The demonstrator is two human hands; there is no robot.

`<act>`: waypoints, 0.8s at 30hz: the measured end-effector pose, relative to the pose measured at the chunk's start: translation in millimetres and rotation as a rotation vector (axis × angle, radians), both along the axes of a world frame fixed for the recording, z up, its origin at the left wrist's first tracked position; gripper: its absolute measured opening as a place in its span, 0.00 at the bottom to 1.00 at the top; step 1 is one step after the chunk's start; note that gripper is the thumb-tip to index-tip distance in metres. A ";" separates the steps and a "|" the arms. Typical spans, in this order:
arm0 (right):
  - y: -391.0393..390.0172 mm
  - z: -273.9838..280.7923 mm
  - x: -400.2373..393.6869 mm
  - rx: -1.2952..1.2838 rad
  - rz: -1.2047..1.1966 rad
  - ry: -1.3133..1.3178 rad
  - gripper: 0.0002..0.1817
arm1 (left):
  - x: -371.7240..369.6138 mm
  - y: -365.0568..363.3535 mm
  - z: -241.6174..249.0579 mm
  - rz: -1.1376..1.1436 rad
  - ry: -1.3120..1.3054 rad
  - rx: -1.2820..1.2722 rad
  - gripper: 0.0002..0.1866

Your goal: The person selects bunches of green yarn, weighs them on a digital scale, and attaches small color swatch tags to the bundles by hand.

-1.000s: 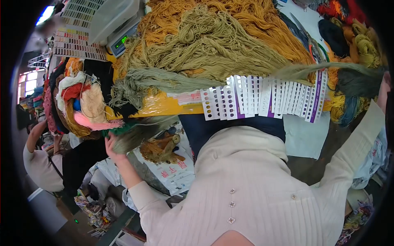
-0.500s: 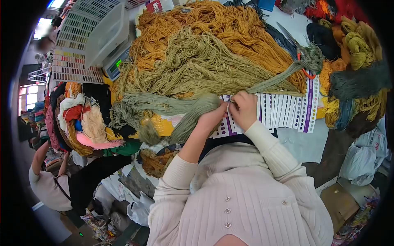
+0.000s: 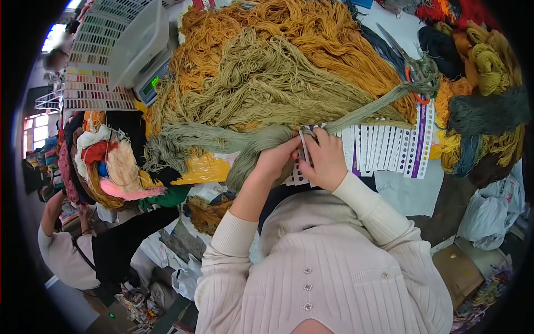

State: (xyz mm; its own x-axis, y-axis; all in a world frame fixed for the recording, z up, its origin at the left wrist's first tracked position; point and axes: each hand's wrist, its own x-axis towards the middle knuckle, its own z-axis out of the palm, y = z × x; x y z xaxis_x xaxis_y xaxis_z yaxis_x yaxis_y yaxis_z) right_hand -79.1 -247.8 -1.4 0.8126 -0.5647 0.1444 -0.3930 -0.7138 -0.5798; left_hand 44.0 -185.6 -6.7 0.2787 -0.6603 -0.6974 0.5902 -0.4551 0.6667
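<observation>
My left hand (image 3: 276, 160) is closed around a grey-green skein of thread (image 3: 251, 162), whose loop bulges over the fingers. Close beside it, my right hand (image 3: 327, 161) is closed on a narrow white card (image 3: 303, 146), tilted up almost edge-on between the two hands. Strands of the same grey-green thread stretch from the hands up right to a knotted end (image 3: 425, 77). In front of both hands lies a large heap of olive thread (image 3: 267, 94). A row of white punched cards (image 3: 381, 147) fans out to the right of my right hand.
Orange-brown thread (image 3: 328, 39) is heaped behind the olive. Scissors (image 3: 409, 69) with orange handles lie at the right. A scale (image 3: 153, 78) with a white tray (image 3: 139, 44) and colour sample charts (image 3: 97, 83) stand left. Another person (image 3: 69, 250) is at the far left.
The white card has come up on edge between my hands, and my right fingers have shifted onto it. My left hand has moved slightly left and down with the skein.
</observation>
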 end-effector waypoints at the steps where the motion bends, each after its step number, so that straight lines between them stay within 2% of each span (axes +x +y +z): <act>1: -3.1 -2.5 -0.5 0.022 0.010 -0.037 0.23 | -1.3 -0.8 0.0 0.008 -0.022 0.002 0.05; 5: -15.9 -11.2 3.4 0.318 -0.027 -0.269 0.16 | -5.2 -0.6 -10.8 -0.001 -0.016 -0.047 0.06; 9: -26.2 -0.2 5.9 0.524 -0.076 -0.105 0.18 | -4.2 2.6 -3.5 -0.016 -0.137 0.047 0.06; 10: -27.5 -1.1 3.5 0.512 -0.062 -0.125 0.18 | -0.4 4.2 1.3 0.001 -0.169 0.088 0.06; 11: -29.2 -3.1 1.6 0.498 -0.050 -0.148 0.18 | 7.2 13.4 -0.8 0.120 -0.093 -0.038 0.06; 12: -30.0 -5.7 1.0 0.485 -0.043 -0.175 0.18 | 19.1 22.1 -2.0 0.206 0.090 -0.130 0.04; 14: -26.9 -10.7 1.6 0.431 -0.030 -0.178 0.18 | 24.1 22.2 12.9 0.203 0.113 -0.028 0.03; 17: -23.2 -11.4 3.6 0.424 -0.025 -0.178 0.18 | 18.6 16.9 5.5 0.128 0.023 -0.021 0.05; 20: -21.7 -10.4 2.5 0.400 -0.009 -0.199 0.17 | 17.5 17.3 1.7 0.195 0.059 0.019 0.06; 24: -20.7 -12.0 1.1 0.265 0.029 -0.188 0.15 | 13.6 29.8 24.6 0.280 0.373 -0.005 0.09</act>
